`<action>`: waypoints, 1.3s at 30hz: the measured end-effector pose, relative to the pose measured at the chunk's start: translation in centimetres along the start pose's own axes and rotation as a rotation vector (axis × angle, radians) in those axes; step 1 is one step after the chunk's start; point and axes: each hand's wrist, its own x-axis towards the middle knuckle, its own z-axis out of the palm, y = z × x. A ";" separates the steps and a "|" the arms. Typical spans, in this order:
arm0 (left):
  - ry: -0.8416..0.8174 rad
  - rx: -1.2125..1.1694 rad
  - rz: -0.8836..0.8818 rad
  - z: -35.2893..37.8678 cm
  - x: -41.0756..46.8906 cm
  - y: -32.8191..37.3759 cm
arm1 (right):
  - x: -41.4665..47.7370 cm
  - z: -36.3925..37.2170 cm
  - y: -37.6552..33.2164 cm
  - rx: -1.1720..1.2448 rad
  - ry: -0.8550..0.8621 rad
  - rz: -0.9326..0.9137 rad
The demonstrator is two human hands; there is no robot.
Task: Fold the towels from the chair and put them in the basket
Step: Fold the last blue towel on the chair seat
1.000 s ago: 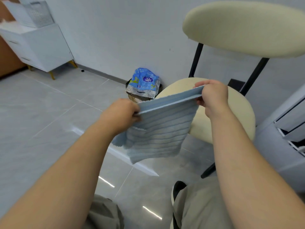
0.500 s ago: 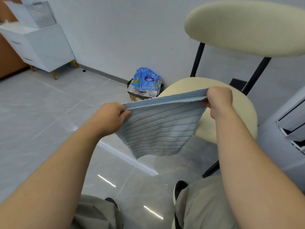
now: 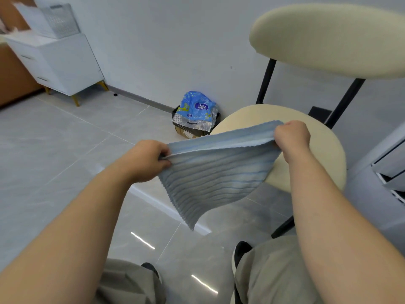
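Two hands, left hand and right hand, are pinching the doubled top corners of a soft, light blue towel, which is hanging limp before the chair.

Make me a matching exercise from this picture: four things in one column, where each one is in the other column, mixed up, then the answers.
Things
1 towel
2 blue bag
3 white cabinet
4 chair seat

Places
A far left, standing on gold legs
B stretched between the left hand and the right hand
C just behind the towel
D atop a box, left of the chair seat

Pairs: 1-B, 2-D, 3-A, 4-C
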 end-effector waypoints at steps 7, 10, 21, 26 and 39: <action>0.265 -0.153 -0.052 -0.9 -0.3 -0.3 | -0.3 0.3 0.5 -0.175 0.012 -0.002; 0.269 -0.194 -0.077 -1.0 -0.6 -0.2 | -0.6 0.4 0.8 -0.232 -0.004 -0.021; 0.203 -0.241 -0.202 -1.0 -0.5 -0.9 | -1.2 0.2 0.6 -0.353 -0.019 0.042; 0.268 -0.964 -0.474 -1.6 -0.5 0.0 | -1.2 0.6 0.8 -0.273 -0.229 0.072; 0.378 -0.750 -0.220 -0.6 0.1 3.1 | -7.3 3.6 -3.4 -0.245 -0.558 -0.628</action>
